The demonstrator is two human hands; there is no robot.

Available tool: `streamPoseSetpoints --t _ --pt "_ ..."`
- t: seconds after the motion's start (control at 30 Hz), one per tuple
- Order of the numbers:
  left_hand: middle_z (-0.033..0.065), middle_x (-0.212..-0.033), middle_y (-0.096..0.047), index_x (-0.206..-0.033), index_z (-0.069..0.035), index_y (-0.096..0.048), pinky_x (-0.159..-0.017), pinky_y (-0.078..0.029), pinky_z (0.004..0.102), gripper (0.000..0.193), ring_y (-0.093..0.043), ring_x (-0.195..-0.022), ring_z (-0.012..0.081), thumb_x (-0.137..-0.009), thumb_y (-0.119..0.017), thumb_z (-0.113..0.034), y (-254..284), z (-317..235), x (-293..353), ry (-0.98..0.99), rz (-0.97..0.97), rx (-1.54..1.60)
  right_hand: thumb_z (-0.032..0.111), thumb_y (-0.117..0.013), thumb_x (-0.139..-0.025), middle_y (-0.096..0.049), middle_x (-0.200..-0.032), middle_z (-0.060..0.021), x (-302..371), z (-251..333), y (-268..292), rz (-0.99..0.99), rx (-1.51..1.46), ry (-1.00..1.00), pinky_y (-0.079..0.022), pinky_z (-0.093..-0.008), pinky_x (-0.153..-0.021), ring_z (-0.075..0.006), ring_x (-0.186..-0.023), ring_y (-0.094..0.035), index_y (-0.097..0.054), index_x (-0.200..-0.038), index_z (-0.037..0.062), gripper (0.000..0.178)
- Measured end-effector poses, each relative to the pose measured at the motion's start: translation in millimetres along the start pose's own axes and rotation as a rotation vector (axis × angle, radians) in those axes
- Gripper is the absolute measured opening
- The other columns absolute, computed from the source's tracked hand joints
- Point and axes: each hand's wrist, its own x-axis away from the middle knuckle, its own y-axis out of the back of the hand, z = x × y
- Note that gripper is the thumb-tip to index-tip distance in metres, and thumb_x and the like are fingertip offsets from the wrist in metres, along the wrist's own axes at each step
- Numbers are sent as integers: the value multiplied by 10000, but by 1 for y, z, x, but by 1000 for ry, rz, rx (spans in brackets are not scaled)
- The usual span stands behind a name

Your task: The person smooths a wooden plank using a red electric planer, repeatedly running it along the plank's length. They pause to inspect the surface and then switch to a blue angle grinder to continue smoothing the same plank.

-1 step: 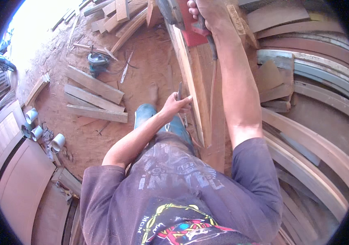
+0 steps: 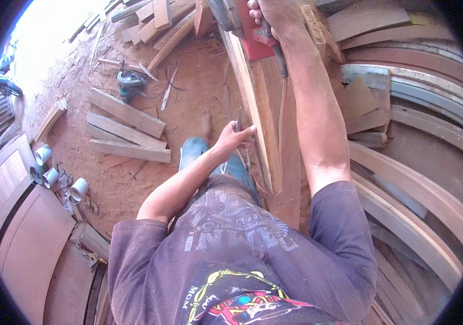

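At the top, my right hand (image 2: pixel 280 19) is closed round the handle of a corded power tool (image 2: pixel 266 37). Part of the tool is cut off by the picture's upper edge. Its dark grey housing sits over a long pale wooden board (image 2: pixel 250 103) that runs toward my body. A thin dark pencil-like stick (image 2: pixel 239 116) stands up from my left hand (image 2: pixel 233 136), whose fingers are curled round it. The left thumb reaches out to the board's left edge. From the tool handle a cable (image 2: pixel 282 108) trails down along the board.
Several short planks (image 2: pixel 128 143) lie on the dusty ground to the left, with a teal power tool (image 2: pixel 130 81) beyond them. White cups (image 2: pixel 78 189) stand beside wooden panels (image 2: pixel 31 227) at the lower left. Long boards (image 2: pixel 410 189) are stacked on the right.
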Motion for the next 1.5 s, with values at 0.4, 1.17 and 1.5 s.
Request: streamPoseSetpoints --t 0.4,1.17,1.5 --pt "80 -1110 -739 -1205 -63 -624 -757 -573 357 492 -746 -973 211 -986 -821 -458 11 17 -1 -123 -67 -20 577 -512 -1133 -670 -998 -60 267 -82 85 -213 -156 -98 -409 -241 -514 -71 -640 -523 -689 -1352 -47 684" --pt "6 -960 -655 -1425 -78 -621 -743 -533 356 393 -632 -826 163 -1103 -495 -266 82 -18 150 -791 -456 287 464 -729 -1049 -570 -655 57 522 -252 129 -488 -35 -291 -364 -253 -493 -41 -545 -488 -763 -988 41 429" --pt "44 -1099 -708 -1554 -53 -569 -834 -561 328 495 -678 -951 160 -1109 -511 -263 63 -70 212 -1041 -212 267 426 -752 -1030 -680 -796 -58 521 -255 137 -497 424 -162 -488 -303 -635 -151 -673 -628 -751 -1117 15 420"
